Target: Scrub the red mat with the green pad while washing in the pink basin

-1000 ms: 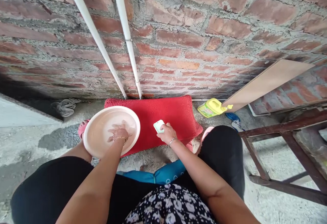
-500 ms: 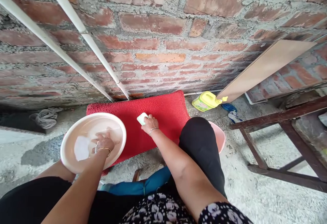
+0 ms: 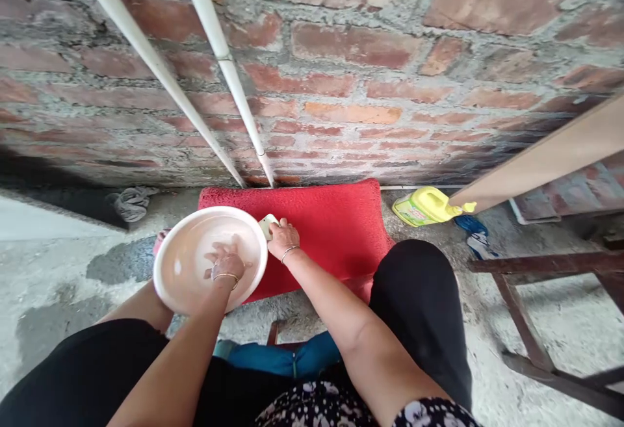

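Observation:
My left hand (image 3: 227,263) is dipped into the water of a pale pink basin (image 3: 166,255) with a white rim, its fingers spread. A bracelet circles that wrist. My right hand (image 3: 284,238), also with a bracelet, grips a pale green, flat thing with rounded corners (image 3: 268,224); its exact kind is unclear. This thing is held over the red cloth (image 3: 336,232), close beside the basin's right rim. The basin partly overlaps the left end of the cloth, which covers a low raised surface by the wall.
A yellow jug (image 3: 425,206) with a spout stands right of the cloth. Two white pipes (image 3: 238,102) run down the brick wall (image 3: 355,43). A tan board (image 3: 541,154) leans at right, above a dark wooden frame (image 3: 524,323). A grey rag (image 3: 134,203) lies at left.
My right hand has moved left with the pale green thing, from mid-cloth to the basin's rim. My left hand stays in the water. The view has shifted, so things appear farther right.

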A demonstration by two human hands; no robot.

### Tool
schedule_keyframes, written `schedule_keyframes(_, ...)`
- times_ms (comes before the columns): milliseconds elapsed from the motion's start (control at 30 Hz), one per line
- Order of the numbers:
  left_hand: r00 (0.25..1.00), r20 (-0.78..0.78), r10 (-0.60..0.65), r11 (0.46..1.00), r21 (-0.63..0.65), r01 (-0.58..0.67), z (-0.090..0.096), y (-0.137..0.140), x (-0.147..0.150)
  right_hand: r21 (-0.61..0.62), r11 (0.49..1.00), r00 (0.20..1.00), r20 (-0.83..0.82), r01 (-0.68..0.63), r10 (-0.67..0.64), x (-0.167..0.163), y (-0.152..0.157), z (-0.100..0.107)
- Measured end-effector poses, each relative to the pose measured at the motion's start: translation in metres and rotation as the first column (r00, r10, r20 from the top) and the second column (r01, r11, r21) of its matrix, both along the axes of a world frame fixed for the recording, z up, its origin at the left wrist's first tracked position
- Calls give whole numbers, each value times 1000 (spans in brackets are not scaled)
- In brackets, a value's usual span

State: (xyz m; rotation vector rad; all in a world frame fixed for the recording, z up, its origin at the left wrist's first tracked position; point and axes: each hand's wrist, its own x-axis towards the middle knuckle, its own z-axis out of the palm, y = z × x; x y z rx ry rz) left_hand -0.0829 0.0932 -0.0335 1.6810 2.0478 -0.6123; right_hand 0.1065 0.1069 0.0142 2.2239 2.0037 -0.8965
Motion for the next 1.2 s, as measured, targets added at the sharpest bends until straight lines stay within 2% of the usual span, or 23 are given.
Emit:
schedule_keyframes(67, 999, -7, 37, 999, -19, -37, 7, 0, 5, -7, 1000, 1000, 4, -18, 18, -10, 5, -7)
schedule_keyframes(167, 998, 9, 54, 998, -21, -54, 13, 1, 9, -24, 999, 999, 32, -26, 27, 4, 11, -14)
schedule_keyframes(233, 998, 14, 61, 998, -22, -61, 15, 1, 9, -34, 999, 997, 73, -8, 10, 31, 11, -15)
schedule_keyframes(333, 998, 22, 62, 998, -28, -61, 16, 0, 8, -59, 986, 979, 144, 154, -144, 96, 1, -11)
schedule_keyframes(400, 998, 33, 57, 998, -24, -56, 16, 0, 8, -63, 945, 931, 202, 321, -303, 145, -11, -7)
schedule_keyframes(467, 998, 42, 55, 998, -10, -55, 15, 0, 7, -56, 870, 847, 267, 489, -459, 187, -23, -1)
schedule_keyframes(533, 997, 46, 57, 998, 2, -58, 14, 0, 7, -33, 795, 763, 307, 606, -569, 210, -32, 5)
schedule_keyframes(567, 997, 45, 60, 998, 1, -60, 14, 1, 7, -17, 775, 742, 305, 632, -598, 212, -35, 7)
schedule_keyframes(600, 997, 44, 62, 998, -2, -62, 14, 1, 7, 2, 774, 741, 286, 633, -607, 207, -37, 7)
schedule_keyframes(667, 997, 47, 57, 998, -11, -57, 15, 2, 7, 33, 819, 797, 207, 573, -567, 179, -40, 5)
schedule_keyframes(800, 998, 34, 46, 999, -13, -46, 18, 1, 8, 3, 952, 951, 40, 307, -307, 87, -44, -10)
schedule_keyframes(867, 998, 28, 48, 999, -12, -48, 19, 1, 8, -29, 984, 985, 8, 174, -173, 53, -46, -18)
schedule_keyframes(933, 998, 38, 43, 999, -8, -43, 19, 1, 7, -48, 993, 994, 19, 104, -104, 44, -48, -22)
schedule_keyframes(1000, 998, 47, 39, 999, -4, -39, 18, 1, 7, -50, 993, 993, 57, 109, -106, 64, -50, -22)
schedule_keyframes(1100, 998, 45, 40, 999, -4, -40, 17, 0, 7, -51, 964, 958, 135, 263, -254, 133, -61, -12)
schedule_keyframes(1200, 998, 48, 29, 1000, 0, -29, 19, -1, 8, -44, 861, 840, 254, 506, -480, 209, -80, 6)
